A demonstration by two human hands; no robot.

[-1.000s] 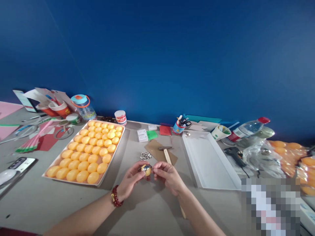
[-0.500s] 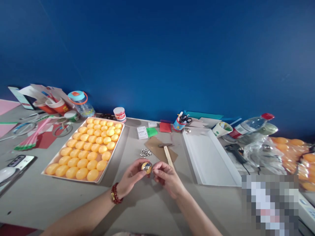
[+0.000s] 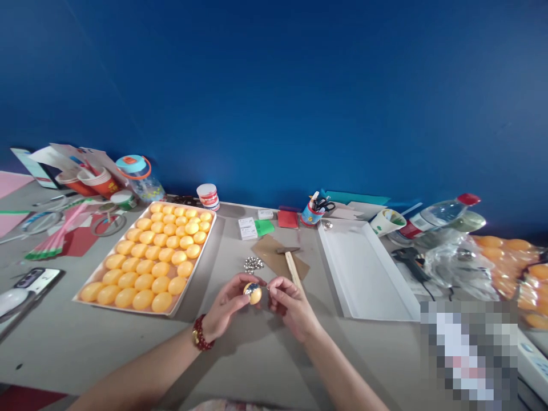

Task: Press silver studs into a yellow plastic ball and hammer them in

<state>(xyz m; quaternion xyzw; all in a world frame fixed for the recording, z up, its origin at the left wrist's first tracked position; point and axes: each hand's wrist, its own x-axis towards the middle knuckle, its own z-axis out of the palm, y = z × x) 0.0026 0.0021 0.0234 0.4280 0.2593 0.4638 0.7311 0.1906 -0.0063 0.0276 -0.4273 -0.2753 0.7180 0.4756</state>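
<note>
Ball (image 3: pixel 254 295) pinched in left hand (image 3: pixel 224 305) has turned, silver patch (image 3: pixel 250 287) now toward eleven o'clock; right hand (image 3: pixel 293 308) at three, fingertips together, hold unclear; grey table (image 3: pixel 103 337), blue wall (image 3: pixel 274 103) at twelve.

Left of the white tray (image 3: pixel 370 274), the left hand (image 3: pixel 225 305) covers part of a ball (image 3: pixel 255 295), and the right hand (image 3: pixel 293 308) hides the hammer's (image 3: pixel 291 264) lower handle; anything in its fingertips is too small to tell. Right of the tray, coarse pixels blur one patch (image 3: pixel 468 354), and the picture's edge crops the power strip (image 3: pixel 531 357).
</note>
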